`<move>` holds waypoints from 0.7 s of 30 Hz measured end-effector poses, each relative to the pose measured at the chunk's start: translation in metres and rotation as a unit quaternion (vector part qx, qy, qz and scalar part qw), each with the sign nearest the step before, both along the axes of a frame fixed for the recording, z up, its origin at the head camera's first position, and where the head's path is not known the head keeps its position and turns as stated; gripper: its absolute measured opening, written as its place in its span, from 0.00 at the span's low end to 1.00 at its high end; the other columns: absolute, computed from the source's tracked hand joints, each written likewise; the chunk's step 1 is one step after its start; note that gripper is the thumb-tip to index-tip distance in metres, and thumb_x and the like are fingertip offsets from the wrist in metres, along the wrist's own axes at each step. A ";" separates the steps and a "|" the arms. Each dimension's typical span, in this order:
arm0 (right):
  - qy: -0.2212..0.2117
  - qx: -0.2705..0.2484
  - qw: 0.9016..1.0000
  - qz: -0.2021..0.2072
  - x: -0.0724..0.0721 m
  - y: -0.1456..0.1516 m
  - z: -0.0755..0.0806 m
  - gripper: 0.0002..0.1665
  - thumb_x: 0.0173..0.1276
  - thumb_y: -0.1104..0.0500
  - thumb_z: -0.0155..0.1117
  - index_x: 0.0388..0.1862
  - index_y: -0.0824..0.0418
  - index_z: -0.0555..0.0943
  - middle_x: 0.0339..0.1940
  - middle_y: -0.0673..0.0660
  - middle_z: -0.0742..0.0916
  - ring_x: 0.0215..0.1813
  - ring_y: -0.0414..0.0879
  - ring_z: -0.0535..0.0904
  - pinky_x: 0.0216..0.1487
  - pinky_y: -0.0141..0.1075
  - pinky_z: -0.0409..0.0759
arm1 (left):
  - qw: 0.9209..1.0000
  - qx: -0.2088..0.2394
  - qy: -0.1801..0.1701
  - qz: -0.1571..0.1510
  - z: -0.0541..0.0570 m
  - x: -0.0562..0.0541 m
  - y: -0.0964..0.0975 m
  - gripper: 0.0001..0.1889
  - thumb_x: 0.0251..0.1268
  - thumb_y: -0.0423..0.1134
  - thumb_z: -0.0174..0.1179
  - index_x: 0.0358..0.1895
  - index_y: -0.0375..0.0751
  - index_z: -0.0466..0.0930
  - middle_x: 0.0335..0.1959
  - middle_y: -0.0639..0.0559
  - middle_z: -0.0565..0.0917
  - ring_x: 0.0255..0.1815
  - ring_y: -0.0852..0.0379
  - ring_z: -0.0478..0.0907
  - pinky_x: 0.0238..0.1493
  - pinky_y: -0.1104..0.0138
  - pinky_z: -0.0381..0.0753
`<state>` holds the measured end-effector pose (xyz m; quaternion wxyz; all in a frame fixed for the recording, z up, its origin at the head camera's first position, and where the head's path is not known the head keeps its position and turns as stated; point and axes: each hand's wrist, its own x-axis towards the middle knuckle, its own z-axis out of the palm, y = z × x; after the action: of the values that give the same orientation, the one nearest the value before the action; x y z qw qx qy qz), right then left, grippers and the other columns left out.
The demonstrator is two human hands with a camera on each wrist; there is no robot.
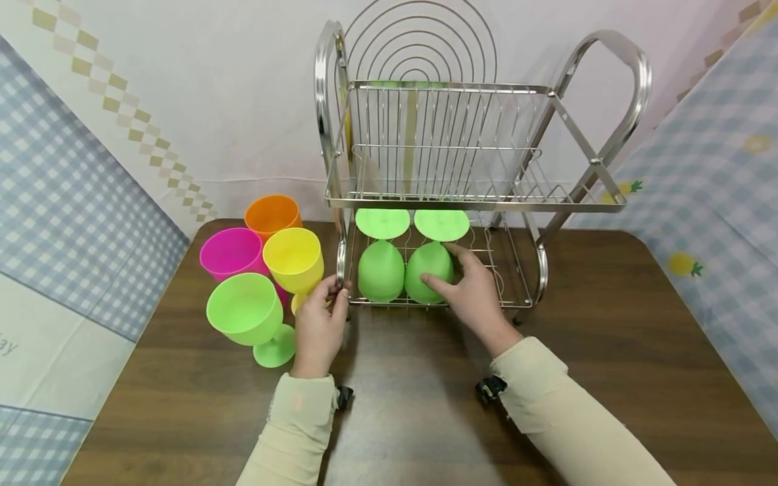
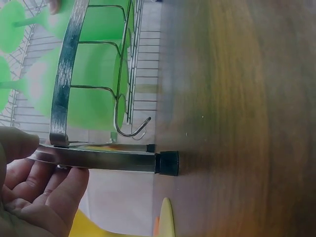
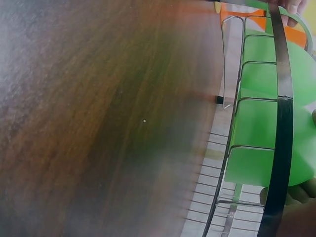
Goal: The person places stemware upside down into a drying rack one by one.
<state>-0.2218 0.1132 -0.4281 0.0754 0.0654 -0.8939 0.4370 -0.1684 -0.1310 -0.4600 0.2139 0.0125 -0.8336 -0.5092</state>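
A two-tier metal dish rack (image 1: 480,206) stands against the back wall. On its lower shelf, two green plastic goblets stand upside down side by side: the left goblet (image 1: 381,273) and the right goblet (image 1: 422,273). My right hand (image 1: 477,297) holds the right goblet's bowl, thumb at the front and fingers on its right side. With thumb and fingers, my left hand (image 1: 319,331) grips the rack's left front leg (image 2: 108,159), low near its black foot. Just left of that hand are an upright yellow goblet (image 1: 294,260) and a green goblet (image 1: 246,307).
Behind those two stand a magenta goblet (image 1: 231,251) and an orange goblet (image 1: 273,214). The rack's upper tier (image 1: 450,152) overhangs the lower shelf. All this is on a brown wooden table (image 1: 401,405), with checked cloth (image 1: 67,182) hanging at both sides.
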 end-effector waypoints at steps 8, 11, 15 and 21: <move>-0.014 0.014 1.000 0.002 0.003 -0.002 0.003 0.47 0.60 0.47 0.77 0.73 0.63 0.68 0.65 0.65 0.79 0.63 0.60 0.76 0.62 0.54 0.77 | 1.000 -0.002 -0.011 -0.004 0.001 0.001 -0.001 0.12 0.71 0.30 0.59 0.54 0.33 0.82 0.46 0.41 0.87 0.47 0.45 0.85 0.50 0.54 0.86; -0.009 0.002 1.000 -0.007 0.009 -0.003 0.004 0.49 0.60 0.46 0.77 0.75 0.61 0.66 0.69 0.64 0.76 0.67 0.59 0.73 0.66 0.54 0.74 | 1.000 -0.011 -0.021 -0.008 0.004 0.003 -0.002 0.16 0.70 0.30 0.60 0.59 0.33 0.80 0.48 0.39 0.87 0.48 0.44 0.85 0.50 0.54 0.86; 0.021 -0.042 0.999 -0.021 0.022 -0.004 0.006 0.51 0.59 0.48 0.78 0.76 0.61 0.65 0.74 0.60 0.72 0.73 0.56 0.68 0.71 0.49 0.71 | 0.999 -0.028 -0.023 -0.015 0.009 0.006 -0.001 0.21 0.69 0.32 0.62 0.64 0.34 0.77 0.52 0.37 0.85 0.51 0.43 0.85 0.54 0.52 0.84; 0.055 -0.133 0.990 -0.010 0.040 -0.011 0.007 0.49 0.58 0.57 0.79 0.75 0.64 0.66 0.74 0.58 0.72 0.75 0.50 0.65 0.73 0.36 0.67 | 0.999 -0.051 -0.012 -0.007 0.014 0.009 -0.003 0.26 0.68 0.36 0.63 0.68 0.33 0.74 0.57 0.36 0.83 0.56 0.40 0.82 0.58 0.49 0.81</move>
<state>-0.1818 0.1024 -0.4212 0.1369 0.0702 -0.8231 0.5467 -0.1589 -0.1340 -0.4457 0.2006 0.0014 -0.8612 -0.4670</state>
